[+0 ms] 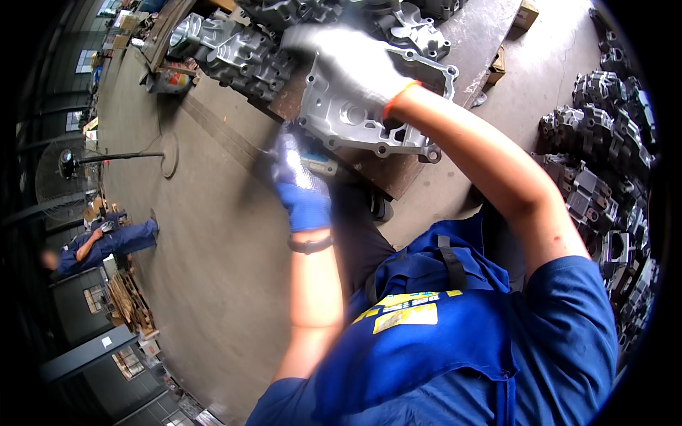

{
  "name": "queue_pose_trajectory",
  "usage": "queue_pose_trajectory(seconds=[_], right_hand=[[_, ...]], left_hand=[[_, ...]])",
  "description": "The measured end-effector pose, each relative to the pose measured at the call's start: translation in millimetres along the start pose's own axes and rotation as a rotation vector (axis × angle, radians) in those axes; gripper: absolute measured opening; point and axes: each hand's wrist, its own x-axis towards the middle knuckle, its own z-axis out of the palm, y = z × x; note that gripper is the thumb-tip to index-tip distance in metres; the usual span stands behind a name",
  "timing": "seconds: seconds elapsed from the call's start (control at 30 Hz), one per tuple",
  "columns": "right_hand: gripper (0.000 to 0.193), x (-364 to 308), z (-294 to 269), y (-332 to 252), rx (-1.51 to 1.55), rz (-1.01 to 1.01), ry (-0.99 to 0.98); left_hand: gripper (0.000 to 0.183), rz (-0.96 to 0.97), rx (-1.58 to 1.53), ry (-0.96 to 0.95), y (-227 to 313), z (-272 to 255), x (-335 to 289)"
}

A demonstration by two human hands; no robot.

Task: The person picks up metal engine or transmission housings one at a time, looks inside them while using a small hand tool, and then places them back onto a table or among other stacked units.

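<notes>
The left hand [301,174], covered by a blue knitted glove with a glossy coated palm, is wrapped around a slim blue-and-grey tool [321,165], held just beside the near edge of the bench. The right hand [355,67], in a white fabric glove with an orange cuff, is held over a casting [348,113]; it is smeared by motion blur, so whether anything is grasped there cannot be told. The casting, a shallow open tray of dull silver metal rimmed with rounded bolt lugs, is set on the brown, worn-surfaced bench [391,167]. Behind it, ribbed, knobbly metal housings [241,60] are crowded together. More grey castings [595,131] are massed at the right, beyond smooth concrete floor [227,255]. At the far left, a round-caged fan [66,163] and a person [106,243] in dark blue are seen.
</notes>
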Motion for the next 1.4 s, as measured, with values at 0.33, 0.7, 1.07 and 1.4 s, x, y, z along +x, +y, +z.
queue_pose_trajectory(seconds=[0.33, 0.7, 1.07, 1.4], right_hand=[[0.031, -61, -115, 29, 0.273, 0.38, 0.418], [0.033, -29, 14, 17, -0.248, 0.196, -1.095], [0.034, -17, 4, 21, -0.257, 0.187, -0.797], [0.036, -40, 0, 23, -0.064, 0.037, -1.079]], left_hand=[[0.051, 0.006, -0.055, 0.0, 9, 1, 3], [0.05, 0.156, 0.064, -0.134, 3, 19, 1], [0.038, 0.18, 0.12, -0.047, 3, 17, 0], [0.04, 0.235, 0.133, -0.113, -1, 9, -6]])
